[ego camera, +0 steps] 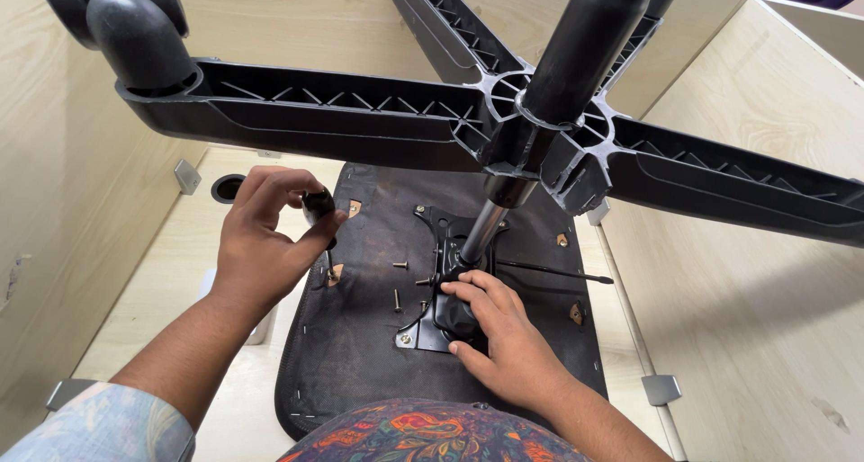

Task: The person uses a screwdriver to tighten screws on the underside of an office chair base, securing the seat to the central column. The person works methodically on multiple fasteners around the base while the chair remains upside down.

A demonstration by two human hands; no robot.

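Head view, screwdriver [319, 208] between left fingers [279, 206]

A pale wood-grain tabletop [171, 273] carries everything, closed in by light wooden partition walls [54, 201] on the left, the right and the far side. Small grey metal brackets [187, 176] join these walls to the tabletop: one at the far left, one near the left front edge, one at the right front. A round black cable hole [227, 188] sits in the far left part of the tabletop. An upturned chair seat [360, 336] lies flat on the tabletop, its dark fabric underside facing up, filling the middle. A flat white object [261, 329] lies just left of the seat, mostly hidden.
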